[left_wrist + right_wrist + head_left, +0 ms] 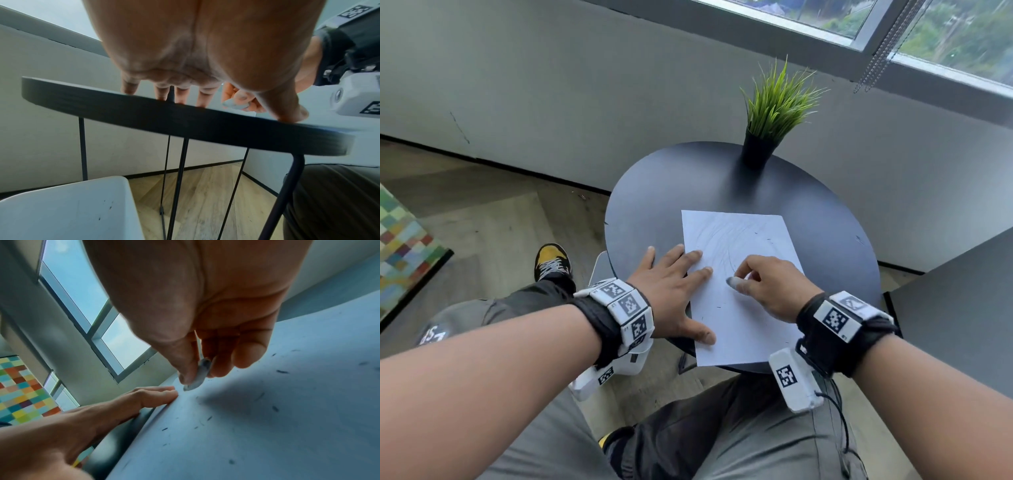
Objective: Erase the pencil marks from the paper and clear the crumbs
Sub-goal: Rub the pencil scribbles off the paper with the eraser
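Observation:
A white sheet of paper (743, 308) lies on the round black table (688, 192), with faint curved pencil marks (722, 240) near its far half. Dark eraser crumbs (282, 371) are scattered over the sheet. My left hand (674, 291) lies flat with fingers spread, pressing the paper's left edge; its thumb rests near the sheet's near left part. My right hand (767, 284) pinches a small grey-white eraser (734, 282) between thumb and fingers, its tip on the paper (267, 426). In the right wrist view the eraser (198, 378) touches the sheet close to the left fingertips (164, 395).
A potted green grass plant (767, 116) stands at the table's far edge. A white bin (68, 209) sits on the floor under the table's left side, beside thin black table legs (179, 178). A dark surface (962, 301) lies to the right. My knees are below the table.

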### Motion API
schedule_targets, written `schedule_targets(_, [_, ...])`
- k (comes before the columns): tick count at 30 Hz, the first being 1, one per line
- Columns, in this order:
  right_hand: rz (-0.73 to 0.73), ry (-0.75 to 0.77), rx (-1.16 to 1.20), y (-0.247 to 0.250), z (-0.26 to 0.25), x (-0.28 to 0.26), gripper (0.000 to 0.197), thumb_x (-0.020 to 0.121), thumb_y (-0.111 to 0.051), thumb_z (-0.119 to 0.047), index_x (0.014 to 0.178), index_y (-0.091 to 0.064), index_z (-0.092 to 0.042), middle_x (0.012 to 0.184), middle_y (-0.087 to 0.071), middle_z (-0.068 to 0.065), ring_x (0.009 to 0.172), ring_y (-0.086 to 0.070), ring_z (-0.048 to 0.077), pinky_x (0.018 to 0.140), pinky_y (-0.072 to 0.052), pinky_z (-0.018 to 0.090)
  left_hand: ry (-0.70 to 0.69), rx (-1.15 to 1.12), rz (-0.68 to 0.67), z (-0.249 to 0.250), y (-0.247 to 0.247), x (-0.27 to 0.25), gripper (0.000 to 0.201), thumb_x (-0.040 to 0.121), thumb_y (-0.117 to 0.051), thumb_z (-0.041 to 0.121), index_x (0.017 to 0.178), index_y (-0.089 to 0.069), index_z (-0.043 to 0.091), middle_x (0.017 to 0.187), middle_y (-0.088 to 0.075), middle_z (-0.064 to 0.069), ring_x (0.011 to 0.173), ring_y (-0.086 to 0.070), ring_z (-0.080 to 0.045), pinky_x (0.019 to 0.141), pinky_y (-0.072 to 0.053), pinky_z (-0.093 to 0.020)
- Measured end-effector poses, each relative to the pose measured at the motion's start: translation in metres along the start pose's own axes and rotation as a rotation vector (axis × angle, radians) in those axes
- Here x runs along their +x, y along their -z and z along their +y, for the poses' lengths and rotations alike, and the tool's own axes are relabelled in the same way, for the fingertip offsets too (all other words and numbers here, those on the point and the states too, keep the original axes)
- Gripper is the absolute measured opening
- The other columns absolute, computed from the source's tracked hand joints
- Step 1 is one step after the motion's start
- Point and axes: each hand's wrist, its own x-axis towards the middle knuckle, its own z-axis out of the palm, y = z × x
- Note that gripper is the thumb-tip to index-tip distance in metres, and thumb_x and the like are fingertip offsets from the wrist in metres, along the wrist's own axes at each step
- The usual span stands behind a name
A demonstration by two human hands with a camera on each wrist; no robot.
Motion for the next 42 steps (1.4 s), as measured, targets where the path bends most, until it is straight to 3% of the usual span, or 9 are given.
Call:
schedule_targets(5, [-0.024, -0.013, -0.095, -0.008, -0.010, 0.001, 0.021, 0.094, -0.054, -0.044, 0.097, -0.050, -0.023, 0.098, -0.063, 0.004, 0.087, -0.058, 0.024, 0.077, -0.047, 0.036, 0.000, 0.011, -0.022, 0.000, -0.006, -0.001, 0.131, 0.057, -0.039, 0.101, 0.157, 0.005, 0.029, 0.166, 0.016, 0.001, 0.151, 0.018, -0.025, 0.117, 0.001, -0.064])
schedule_targets(9, [-0.211, 0.218, -0.210, -0.026, -0.028, -0.019, 0.015, 0.098, -0.049, -0.037, 0.094, -0.042, -0.025, 0.090, -0.060, 0.002, 0.080, -0.050, 0.023, 0.070, -0.037, 0.034, -0.011, 0.007, -0.031, -0.001, -0.010, -0.002, 0.131, 0.058, -0.036, 0.101, 0.157, 0.011, 0.028, 0.165, 0.022, 0.001, 0.150, 0.023, -0.025, 0.117, 0.004, -0.064])
schedule_targets(14, [-0.029, -0.001, -0.091, -0.005, -0.016, 0.004, 0.023, 0.095, -0.052, -0.042, 0.095, -0.048, -0.020, 0.096, -0.064, 0.009, 0.086, -0.057, 0.027, 0.076, -0.046, 0.037, -0.009, 0.015, -0.048, -0.001, -0.010, 0.000, 0.133, 0.058, -0.034, 0.102, 0.156, 0.015, 0.027, 0.164, 0.025, 0.001, 0.150, 0.024, -0.026, 0.117, 0.006, -0.064])
schedule_targets(19, [-0.277, 0.246, -0.204, -0.030, -0.031, -0.022, 0.015, 0.098, -0.049, -0.039, 0.098, -0.043, -0.024, 0.094, -0.065, 0.010, 0.080, -0.054, 0.027, 0.072, -0.041, 0.037, -0.019, 0.005, -0.078, -0.002, -0.007, -0.001, 0.132, 0.059, -0.035, 0.101, 0.156, 0.017, 0.028, 0.163, 0.027, 0.001, 0.149, 0.025, -0.025, 0.117, 0.006, -0.064])
schedule_targets(24, [-0.023, 0.012, -0.110, -0.005, -0.011, 0.012, 0.021, 0.095, -0.053, -0.043, 0.095, -0.049, -0.023, 0.098, -0.064, 0.008, 0.088, -0.057, 0.028, 0.077, -0.045, 0.036, -0.014, 0.024, -0.072, -0.002, -0.007, -0.001, 0.131, 0.059, -0.034, 0.101, 0.156, 0.017, 0.028, 0.163, 0.026, 0.002, 0.150, 0.023, -0.026, 0.117, 0.005, -0.064])
schedule_targets(29, [-0.289, 0.301, -0.227, -0.033, -0.032, -0.019, 0.014, 0.098, -0.051, -0.033, 0.104, -0.048, -0.021, 0.094, -0.064, 0.010, 0.082, -0.056, 0.028, 0.070, -0.040, 0.035, -0.022, 0.006, -0.078, -0.002, -0.006, -0.002, 0.131, 0.060, -0.035, 0.101, 0.156, 0.017, 0.028, 0.162, 0.028, 0.002, 0.149, 0.026, -0.025, 0.117, 0.007, -0.065])
schedule_targets(33, [-0.074, 0.086, -0.111, -0.007, -0.013, 0.008, 0.019, 0.094, -0.054, -0.042, 0.096, -0.050, -0.023, 0.094, -0.064, 0.005, 0.087, -0.058, 0.025, 0.075, -0.045, 0.035, -0.014, 0.027, -0.072, -0.002, -0.008, -0.001, 0.131, 0.059, -0.033, 0.102, 0.155, 0.018, 0.029, 0.163, 0.027, 0.002, 0.150, 0.023, -0.026, 0.117, 0.005, -0.064])
schedule_targets(38, [-0.308, 0.321, -0.240, -0.028, -0.030, -0.021, 0.016, 0.098, -0.050, -0.036, 0.100, -0.048, -0.021, 0.089, -0.062, 0.005, 0.077, -0.050, 0.022, 0.068, -0.035, 0.033, -0.018, 0.013, -0.084, -0.002, -0.006, -0.001, 0.132, 0.059, -0.035, 0.101, 0.155, 0.018, 0.029, 0.162, 0.028, 0.002, 0.149, 0.025, -0.025, 0.116, 0.005, -0.065])
schedule_targets(42, [-0.106, 0.106, -0.128, -0.001, -0.008, 0.006, 0.020, 0.094, -0.054, -0.044, 0.095, -0.051, -0.024, 0.091, -0.061, -0.001, 0.085, -0.055, 0.022, 0.074, -0.043, 0.034, -0.012, 0.028, -0.079, -0.002, -0.007, 0.000, 0.132, 0.058, -0.033, 0.102, 0.155, 0.018, 0.029, 0.163, 0.027, 0.003, 0.150, 0.024, -0.026, 0.117, 0.006, -0.064])
